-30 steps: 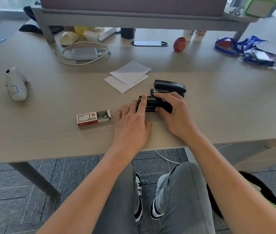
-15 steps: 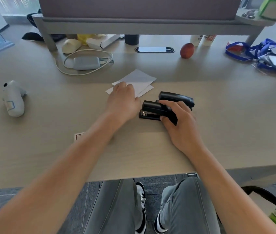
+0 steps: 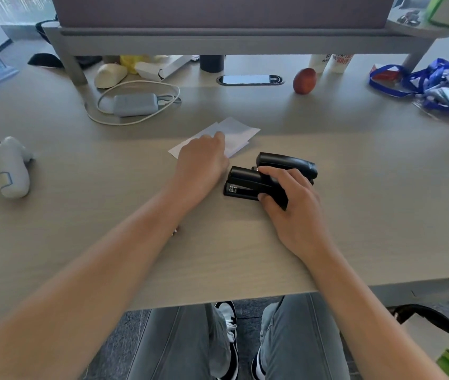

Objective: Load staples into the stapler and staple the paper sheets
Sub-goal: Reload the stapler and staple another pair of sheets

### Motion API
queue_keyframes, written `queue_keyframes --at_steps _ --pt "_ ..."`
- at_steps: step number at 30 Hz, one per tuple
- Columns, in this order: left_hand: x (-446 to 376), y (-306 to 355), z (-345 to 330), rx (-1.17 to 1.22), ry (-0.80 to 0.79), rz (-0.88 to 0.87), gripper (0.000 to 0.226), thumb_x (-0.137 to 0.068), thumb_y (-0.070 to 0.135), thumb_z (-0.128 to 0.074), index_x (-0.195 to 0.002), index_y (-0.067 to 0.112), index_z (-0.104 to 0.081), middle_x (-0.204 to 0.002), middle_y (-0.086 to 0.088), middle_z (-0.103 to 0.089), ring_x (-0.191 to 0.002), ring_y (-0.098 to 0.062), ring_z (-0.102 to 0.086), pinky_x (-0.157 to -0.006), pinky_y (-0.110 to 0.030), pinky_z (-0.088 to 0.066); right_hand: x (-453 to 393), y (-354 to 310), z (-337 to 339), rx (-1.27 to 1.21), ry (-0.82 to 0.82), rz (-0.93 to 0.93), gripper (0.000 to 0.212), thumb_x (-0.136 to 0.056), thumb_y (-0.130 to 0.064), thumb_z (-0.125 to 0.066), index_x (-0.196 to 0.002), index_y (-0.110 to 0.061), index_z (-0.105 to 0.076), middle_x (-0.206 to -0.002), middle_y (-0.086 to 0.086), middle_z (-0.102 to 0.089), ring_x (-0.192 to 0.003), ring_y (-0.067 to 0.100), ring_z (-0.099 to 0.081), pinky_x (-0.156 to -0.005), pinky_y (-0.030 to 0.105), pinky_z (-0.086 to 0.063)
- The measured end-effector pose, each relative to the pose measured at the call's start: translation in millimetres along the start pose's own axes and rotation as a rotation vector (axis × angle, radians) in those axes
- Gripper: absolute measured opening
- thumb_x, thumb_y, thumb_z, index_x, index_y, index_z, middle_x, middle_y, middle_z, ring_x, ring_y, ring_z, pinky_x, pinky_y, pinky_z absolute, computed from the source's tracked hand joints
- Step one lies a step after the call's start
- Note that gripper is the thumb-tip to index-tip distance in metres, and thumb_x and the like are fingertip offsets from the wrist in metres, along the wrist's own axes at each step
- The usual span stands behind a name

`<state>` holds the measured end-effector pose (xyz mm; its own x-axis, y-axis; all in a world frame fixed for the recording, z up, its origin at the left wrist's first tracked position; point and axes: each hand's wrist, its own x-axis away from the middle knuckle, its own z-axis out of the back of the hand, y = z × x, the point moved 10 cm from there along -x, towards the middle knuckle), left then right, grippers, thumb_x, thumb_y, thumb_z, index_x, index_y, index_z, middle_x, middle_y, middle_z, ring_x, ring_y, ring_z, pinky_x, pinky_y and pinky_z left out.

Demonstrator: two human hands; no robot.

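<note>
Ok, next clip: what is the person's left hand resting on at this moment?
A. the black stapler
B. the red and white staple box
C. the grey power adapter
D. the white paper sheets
D: the left hand lies palm down on the white paper sheets, while the right hand grips the nearer black stapler on the light wooden desk; the grey power adapter lies untouched farther back.
</note>
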<state>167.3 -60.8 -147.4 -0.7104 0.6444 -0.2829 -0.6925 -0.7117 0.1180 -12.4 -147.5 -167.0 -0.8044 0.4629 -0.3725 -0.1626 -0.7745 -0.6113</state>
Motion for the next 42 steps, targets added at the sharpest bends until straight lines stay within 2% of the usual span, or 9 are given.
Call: queue_keyframes --at_steps 4,13,19,23,27,29,31,35,42 --pt "5 9 1 -0.131 0.003 -0.063 0.022 -0.086 0.005 -0.048 -0.108 0.005 -0.049 -0.082 -0.014 -0.061 -0.065 -0.032 -0.044 -0.055 -0.037 -0.030 1 0 1 -0.001 0.005 -0.008 0.048 -0.092 -0.023 -0.070 -0.138 -0.035 -0.059 -0.125 -0.010 -0.061 -0.115 0.017 -0.055 -0.089 0.029 -0.042" --pt "18 9 0 -0.077 -0.022 -0.178 0.017 -0.089 0.001 -0.049 -0.088 0.012 -0.037 -0.080 -0.014 -0.050 -0.071 -0.034 -0.048 -0.056 -0.039 -0.033 1 -2 2 0.005 0.001 -0.022 0.048 -0.092 -0.024 -0.070 -0.138 -0.031 -0.059 -0.128 -0.006 -0.063 -0.118 0.019 -0.055 -0.093 0.031 -0.044" --pt "18 8 24 0.007 0.037 -0.111 0.014 -0.096 0.001 -0.043 -0.108 0.000 -0.048 -0.097 -0.024 -0.063 -0.083 -0.042 -0.061 -0.058 -0.041 -0.035 3 -3 4 0.002 0.001 -0.049 0.043 -0.090 -0.028 -0.069 -0.131 -0.030 -0.059 -0.125 -0.008 -0.064 -0.115 0.018 -0.055 -0.091 0.035 -0.047" --pt "30 -10 60 0.387 0.214 0.021 0.011 -0.101 0.014 -0.041 -0.101 0.005 -0.046 -0.084 -0.015 -0.060 -0.073 -0.035 -0.057 -0.062 -0.040 -0.043 3 -4 6 0.032 -0.006 -0.079 0.036 -0.084 -0.032 -0.076 -0.116 -0.025 -0.061 -0.108 -0.013 -0.061 -0.104 0.016 -0.054 -0.080 0.032 -0.042" --pt "49 -37 67 0.867 0.291 0.261 0.013 -0.101 0.014 -0.043 -0.096 0.005 -0.051 -0.084 -0.003 -0.056 -0.074 0.001 -0.059 -0.059 -0.017 -0.050 5 -6 2 0.174 -0.056 -0.094 0.032 -0.086 -0.046 -0.071 -0.104 -0.021 -0.063 -0.104 -0.006 -0.057 -0.097 0.019 -0.053 -0.074 0.033 -0.040" --pt "63 -49 52 1.109 0.266 0.427 0.007 -0.098 0.012 -0.047 -0.093 0.012 -0.053 -0.100 -0.008 -0.061 -0.092 -0.018 -0.066 -0.065 -0.033 -0.062 6 -7 1 0.227 -0.073 -0.115 0.033 -0.089 -0.049 -0.068 -0.096 -0.018 -0.060 -0.099 -0.005 -0.053 -0.091 0.021 -0.053 -0.069 0.033 -0.037" --pt "79 -53 34 1.230 0.204 0.562 0.012 -0.095 0.005 -0.046 -0.098 0.014 -0.053 -0.110 -0.013 -0.060 -0.091 -0.031 -0.067 -0.056 -0.032 -0.061 8 -9 3 0.251 -0.070 -0.125 0.034 -0.090 -0.051 -0.067 -0.095 -0.017 -0.059 -0.097 -0.004 -0.053 -0.089 0.023 -0.054 -0.068 0.033 -0.036" --pt "102 -55 17 1.242 0.113 0.663 0.026 -0.091 0.002 -0.037 -0.106 0.012 -0.055 -0.102 -0.015 -0.063 -0.067 -0.026 -0.062 -0.047 -0.030 -0.054 24 -16 19 0.236 -0.024 -0.139 0.031 -0.092 -0.047 -0.068 -0.097 -0.017 -0.058 -0.099 -0.002 -0.056 -0.080 0.023 -0.052 -0.066 0.034 -0.032" --pt "114 -34 19 1.632 0.025 0.794 0.033 -0.096 0.000 -0.033 -0.096 0.008 -0.065 -0.100 -0.011 -0.065 -0.080 -0.019 -0.068 -0.053 -0.030 -0.058 65 -4 35 -0.489 -0.069 -0.484 0.014 -0.093 -0.031 -0.074 -0.099 -0.020 -0.067 -0.091 0.014 -0.078 -0.055 0.015 -0.065 -0.049 0.032 -0.051"
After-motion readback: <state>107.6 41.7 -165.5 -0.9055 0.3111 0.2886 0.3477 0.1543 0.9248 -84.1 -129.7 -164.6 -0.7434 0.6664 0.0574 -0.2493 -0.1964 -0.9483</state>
